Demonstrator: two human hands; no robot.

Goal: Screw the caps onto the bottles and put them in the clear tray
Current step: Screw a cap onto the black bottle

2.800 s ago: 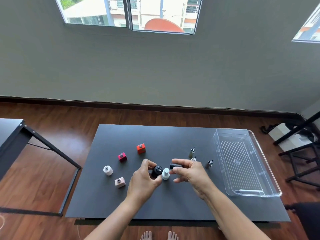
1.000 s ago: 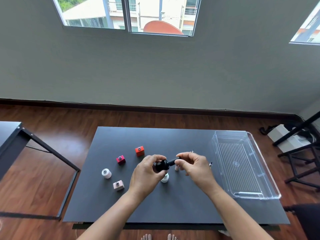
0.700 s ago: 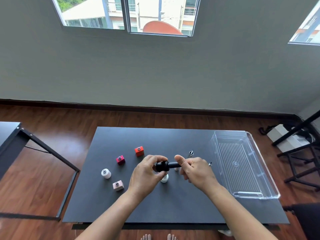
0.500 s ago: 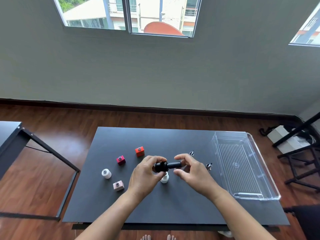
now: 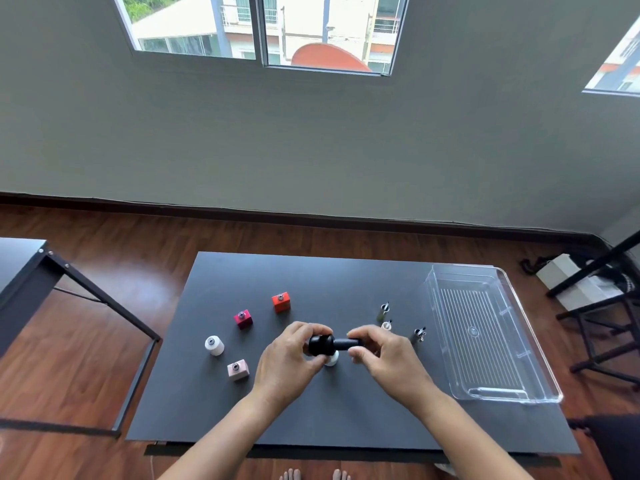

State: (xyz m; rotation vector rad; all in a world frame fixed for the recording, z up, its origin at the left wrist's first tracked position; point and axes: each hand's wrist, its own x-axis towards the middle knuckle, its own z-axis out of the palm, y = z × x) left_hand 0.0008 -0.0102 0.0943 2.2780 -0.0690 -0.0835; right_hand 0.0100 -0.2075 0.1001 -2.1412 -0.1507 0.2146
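Observation:
My left hand [image 5: 287,358] grips a small black bottle [image 5: 320,344], held sideways above the table. My right hand [image 5: 384,355] pinches the black cap [image 5: 346,343] that sits on the bottle's neck. Just below them a white bottle [image 5: 331,359] stands on the table, partly hidden. Uncapped bottles stand to the left: an orange one [image 5: 281,302], a dark pink one [image 5: 242,319], a white round one [image 5: 214,345] and a pale pink one [image 5: 238,370]. Loose caps with brushes [image 5: 384,311] [image 5: 419,335] [image 5: 387,326] lie right of my hands. The clear tray [image 5: 540,386] holds nothing.
The black table [image 5: 311,417] carries everything; its front edge is near my body. A second dark table [image 5: 20,271] stands at the left. A black stand and a white box [image 5: 568,275] are on the floor beyond the tray.
The black bottle was lifted off the table and turned sideways. My right hand brought the cap onto its neck and has been shifting its fingers around the cap.

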